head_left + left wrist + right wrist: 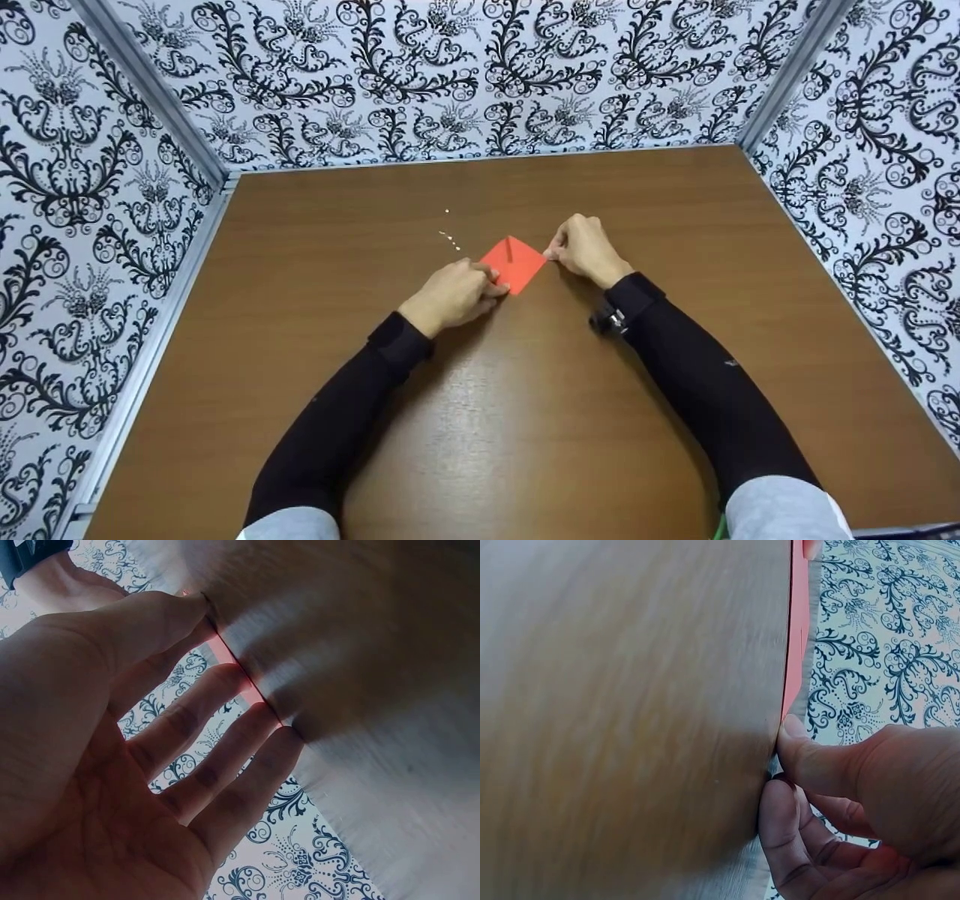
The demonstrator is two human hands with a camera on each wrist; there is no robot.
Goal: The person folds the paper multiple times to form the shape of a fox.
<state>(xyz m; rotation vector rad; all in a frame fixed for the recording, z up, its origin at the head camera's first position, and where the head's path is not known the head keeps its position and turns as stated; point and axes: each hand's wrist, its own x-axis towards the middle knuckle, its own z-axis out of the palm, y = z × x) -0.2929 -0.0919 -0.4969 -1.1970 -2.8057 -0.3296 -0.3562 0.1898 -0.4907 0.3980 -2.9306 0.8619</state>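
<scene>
A small square of red paper [525, 262] lies flat on the brown table, turned cornerwise, with a crease or narrow slit near its far corner. My left hand [457, 294] presses its fingertips on the paper's left side. In the left wrist view the left hand's fingers [217, 757] reach out spread and fairly straight, and the red edge shows between them. At the right corner, my right hand [585, 246] pinches the paper's tip. The right wrist view shows its thumb [817, 761] at that corner and the other fingers curled below.
Several tiny white bits [450, 238] lie on the table [465, 420] just beyond my left hand. Panels with a black-and-white scroll pattern [420, 75] stand around the back and sides. A black wrist camera [606, 321] hangs by my right cuff.
</scene>
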